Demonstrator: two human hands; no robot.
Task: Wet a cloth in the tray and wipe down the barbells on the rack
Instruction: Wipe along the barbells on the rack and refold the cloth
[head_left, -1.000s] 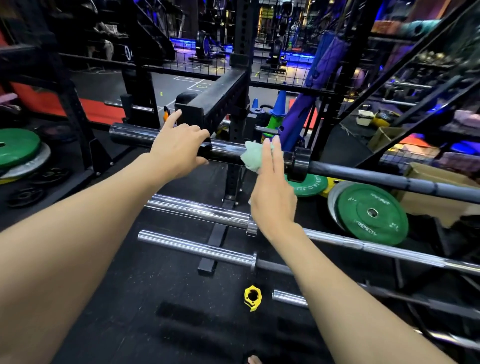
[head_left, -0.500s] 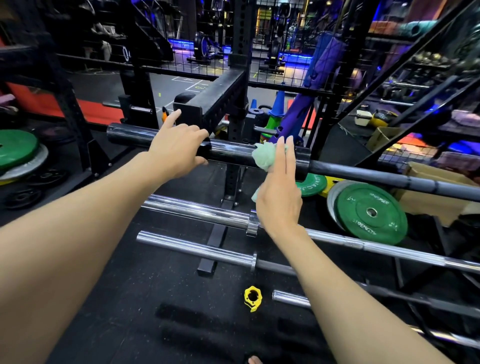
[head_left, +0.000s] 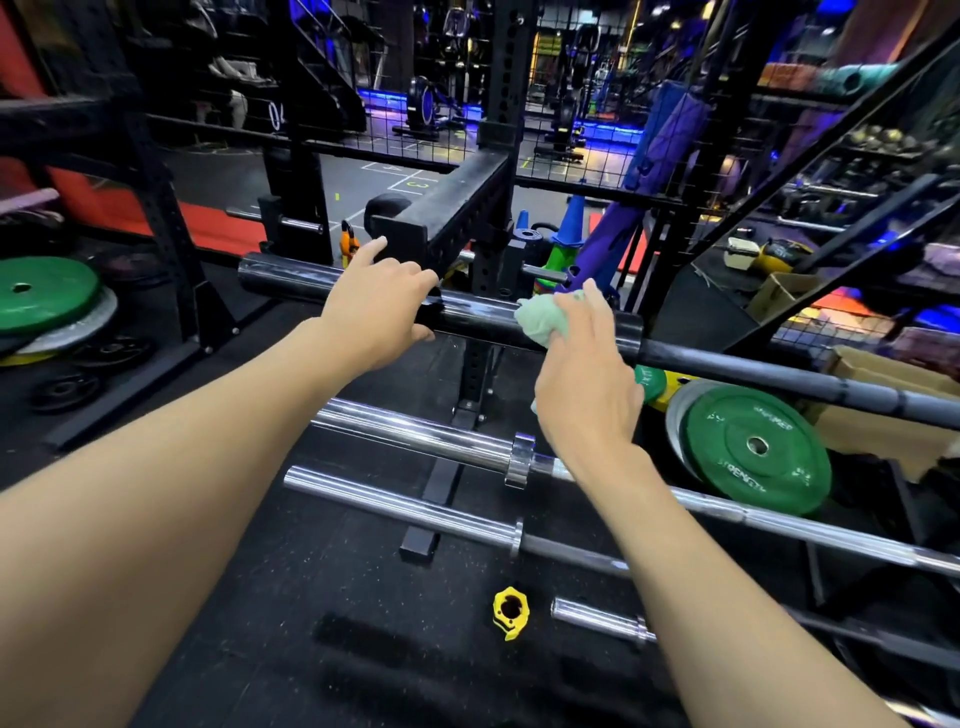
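A black barbell (head_left: 291, 278) lies across the top of the rack, its thick sleeve pointing left. My left hand (head_left: 376, 306) rests on top of that sleeve, fingers curled over it. My right hand (head_left: 587, 384) presses a pale green cloth (head_left: 540, 319) against the sleeve just left of the bar's collar (head_left: 628, 338). Below hang two chrome barbells (head_left: 415, 431), one under the other (head_left: 400, 506). A further bar end (head_left: 597, 618) shows lowest. No tray is in view.
A yellow barbell clip (head_left: 511, 613) lies on the black rubber floor. Green weight plates lean at the right (head_left: 753, 447) and lie stacked at the far left (head_left: 41, 293). Black rack uprights (head_left: 493, 156), a wire mesh wall, blue cones and cardboard boxes stand behind.
My right hand slid the cloth right along the top bar's sleeve toward the collar, and its fingers now curl over the cloth. My left hand stays on the sleeve.
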